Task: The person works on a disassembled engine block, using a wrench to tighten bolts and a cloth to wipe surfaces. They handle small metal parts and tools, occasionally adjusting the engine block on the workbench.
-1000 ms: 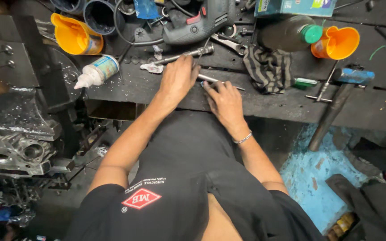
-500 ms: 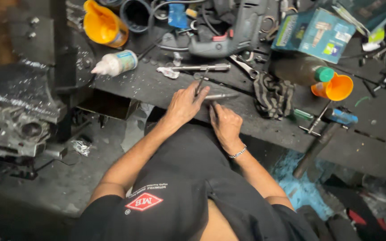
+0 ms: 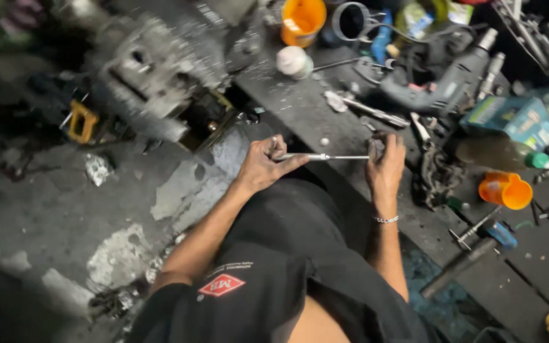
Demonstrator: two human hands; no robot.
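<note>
Gripped at both ends by left hand [image 3: 263, 166] and right hand [image 3: 386, 164], metal rod [image 3: 325, 157] lies horizontal.

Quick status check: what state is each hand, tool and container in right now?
left hand: closed around one end of the metal rod
right hand: closed on the rod's other end
metal rod: lifted, roughly level
orange cup: lying on its side
power drill: lying on the bench, untouched

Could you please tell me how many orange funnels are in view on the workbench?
2: one orange funnel at the bench's far end beside the white bottle; another orange funnel lies right of the right hand. Clutter may hide more.
</note>
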